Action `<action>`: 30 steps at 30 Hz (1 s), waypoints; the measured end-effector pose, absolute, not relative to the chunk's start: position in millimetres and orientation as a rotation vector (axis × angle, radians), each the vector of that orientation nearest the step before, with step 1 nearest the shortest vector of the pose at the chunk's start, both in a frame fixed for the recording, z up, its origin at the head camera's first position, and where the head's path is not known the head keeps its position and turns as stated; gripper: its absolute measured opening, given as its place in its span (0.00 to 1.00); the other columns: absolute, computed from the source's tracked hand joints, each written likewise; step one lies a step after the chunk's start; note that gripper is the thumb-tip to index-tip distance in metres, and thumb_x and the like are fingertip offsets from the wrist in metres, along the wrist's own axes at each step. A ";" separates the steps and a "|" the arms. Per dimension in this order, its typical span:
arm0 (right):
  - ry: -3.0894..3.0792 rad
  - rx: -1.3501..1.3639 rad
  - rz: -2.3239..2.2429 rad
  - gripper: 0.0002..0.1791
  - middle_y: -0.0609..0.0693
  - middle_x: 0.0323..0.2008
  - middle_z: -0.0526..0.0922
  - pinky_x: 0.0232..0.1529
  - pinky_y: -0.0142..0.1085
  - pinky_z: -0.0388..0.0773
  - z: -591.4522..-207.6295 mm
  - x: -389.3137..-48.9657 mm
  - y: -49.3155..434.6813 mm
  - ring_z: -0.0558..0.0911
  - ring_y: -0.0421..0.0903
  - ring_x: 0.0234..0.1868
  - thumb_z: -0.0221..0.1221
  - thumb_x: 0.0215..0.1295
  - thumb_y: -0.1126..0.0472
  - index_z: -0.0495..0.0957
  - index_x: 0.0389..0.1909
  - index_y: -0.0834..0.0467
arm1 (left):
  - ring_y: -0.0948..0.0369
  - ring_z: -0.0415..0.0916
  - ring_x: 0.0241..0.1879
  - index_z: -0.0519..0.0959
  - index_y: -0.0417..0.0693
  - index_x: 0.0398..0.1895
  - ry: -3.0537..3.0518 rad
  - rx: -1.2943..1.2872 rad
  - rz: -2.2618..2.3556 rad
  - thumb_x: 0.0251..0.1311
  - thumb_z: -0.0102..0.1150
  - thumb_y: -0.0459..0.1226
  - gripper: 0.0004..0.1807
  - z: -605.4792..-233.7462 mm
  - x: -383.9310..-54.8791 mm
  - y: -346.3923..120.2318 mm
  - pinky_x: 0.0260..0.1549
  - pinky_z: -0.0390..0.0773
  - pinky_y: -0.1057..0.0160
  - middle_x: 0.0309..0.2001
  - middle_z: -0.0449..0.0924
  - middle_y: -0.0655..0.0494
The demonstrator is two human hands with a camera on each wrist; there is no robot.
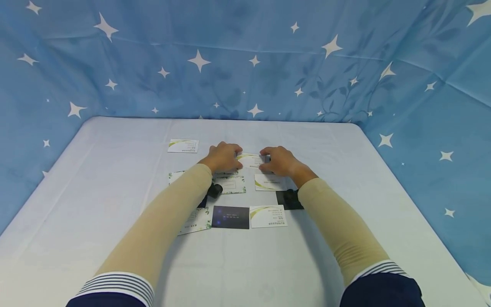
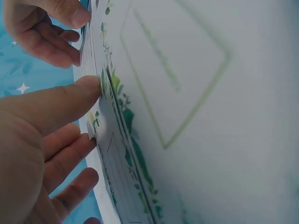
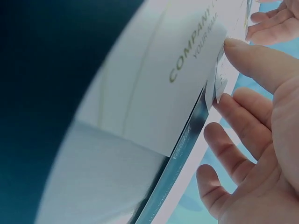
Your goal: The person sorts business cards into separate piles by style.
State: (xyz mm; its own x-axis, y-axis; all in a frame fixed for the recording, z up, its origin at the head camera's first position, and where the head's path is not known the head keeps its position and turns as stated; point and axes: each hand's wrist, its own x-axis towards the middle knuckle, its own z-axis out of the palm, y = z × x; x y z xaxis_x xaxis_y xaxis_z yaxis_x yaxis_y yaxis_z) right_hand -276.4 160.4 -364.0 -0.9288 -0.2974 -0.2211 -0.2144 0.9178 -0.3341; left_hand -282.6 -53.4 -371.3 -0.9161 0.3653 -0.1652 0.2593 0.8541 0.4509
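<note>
2 hands of yours share 1 white card (image 1: pixel 250 160) near the middle of the table (image 1: pixel 115 162): your left hand (image 1: pixel 222 156) pinches its left end, your right hand (image 1: pixel 281 162) its right end, each with thumb at the near edge and fingers at the far edge. Whether that card touches the cloth, you cannot tell from these views. To the left of your left hand lies a far-left card (image 1: pixel 183 147), flat and apart from the rest. Nearer you, a leaf-bordered card (image 1: pixel 233 186) and a lettered card (image 1: pixel 268 182) sit apart from each other. Closest to you, a leafy card (image 1: pixel 197 220), a dark card (image 1: pixel 230 217) and a curve-printed card (image 1: pixel 267 216) form a row; your right forearm partly covers a black card (image 1: pixel 284 200).
</note>
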 end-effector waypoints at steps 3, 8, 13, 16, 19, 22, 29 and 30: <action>2.812 -0.384 -0.444 0.34 0.56 0.66 0.74 0.66 0.51 0.63 -363.9 -277.1 160.5 0.70 0.55 0.67 0.66 0.66 0.50 0.70 0.71 0.55 | 0.53 0.66 0.60 0.75 0.51 0.68 2.825 0.498 0.584 0.62 0.67 0.47 0.31 -370.7 -282.9 -52.0 0.61 0.56 0.46 0.56 0.79 0.56; 2.817 -0.386 -0.428 0.34 0.56 0.65 0.75 0.66 0.51 0.63 -364.4 -278.4 160.3 0.70 0.55 0.67 0.65 0.67 0.50 0.70 0.71 0.55 | 0.52 0.67 0.59 0.75 0.51 0.68 2.846 0.526 0.545 0.62 0.67 0.48 0.31 -370.4 -284.6 -52.8 0.60 0.57 0.46 0.54 0.81 0.57; 2.823 -0.412 -0.399 0.32 0.57 0.65 0.75 0.67 0.51 0.63 -366.1 -280.3 160.8 0.70 0.56 0.67 0.62 0.69 0.51 0.69 0.72 0.55 | 0.51 0.64 0.64 0.72 0.53 0.70 2.797 0.506 0.590 0.62 0.67 0.48 0.33 -371.7 -287.0 -54.9 0.63 0.56 0.46 0.60 0.77 0.54; 2.823 -0.424 -0.396 0.32 0.57 0.66 0.74 0.67 0.50 0.63 -366.7 -280.7 161.6 0.70 0.56 0.68 0.61 0.71 0.51 0.67 0.73 0.55 | 0.51 0.63 0.64 0.72 0.53 0.71 2.775 0.487 0.621 0.63 0.67 0.48 0.33 -371.3 -288.1 -54.5 0.63 0.56 0.47 0.62 0.75 0.53; 2.818 -0.412 -0.414 0.34 0.58 0.67 0.72 0.67 0.51 0.62 -366.6 -280.4 162.3 0.69 0.56 0.69 0.61 0.71 0.50 0.65 0.74 0.55 | 0.51 0.64 0.62 0.73 0.52 0.70 2.779 0.480 0.617 0.63 0.66 0.48 0.32 -369.5 -288.4 -53.7 0.62 0.56 0.46 0.61 0.75 0.52; 2.804 -0.391 -0.435 0.36 0.58 0.68 0.70 0.67 0.52 0.62 -366.0 -280.1 162.8 0.67 0.56 0.70 0.62 0.70 0.49 0.64 0.75 0.54 | 0.51 0.65 0.60 0.74 0.52 0.69 2.795 0.489 0.596 0.62 0.66 0.48 0.31 -368.3 -288.5 -53.4 0.61 0.57 0.46 0.60 0.76 0.53; 2.814 -0.409 -0.458 0.35 0.58 0.68 0.71 0.67 0.50 0.62 -368.5 -281.6 163.0 0.68 0.56 0.69 0.63 0.69 0.50 0.65 0.73 0.56 | 0.51 0.66 0.61 0.75 0.50 0.67 2.825 0.527 0.599 0.62 0.65 0.49 0.31 -370.3 -288.4 -53.7 0.61 0.55 0.46 0.58 0.78 0.53; 2.818 -0.411 -0.460 0.35 0.57 0.67 0.72 0.67 0.50 0.62 -369.3 -282.1 163.0 0.68 0.55 0.69 0.63 0.69 0.50 0.65 0.73 0.57 | 0.51 0.65 0.61 0.75 0.51 0.67 2.825 0.525 0.610 0.62 0.65 0.49 0.30 -371.0 -288.4 -53.8 0.61 0.55 0.46 0.59 0.77 0.52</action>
State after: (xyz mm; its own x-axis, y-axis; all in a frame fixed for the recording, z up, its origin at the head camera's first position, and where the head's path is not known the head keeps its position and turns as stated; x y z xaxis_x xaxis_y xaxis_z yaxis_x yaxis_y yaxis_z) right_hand -282.1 163.0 -369.3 -0.9271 -0.3144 -0.2039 -0.2332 0.9100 -0.3427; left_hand -288.4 -53.8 -371.0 -0.9160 0.3824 -0.1215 0.2982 0.8514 0.4315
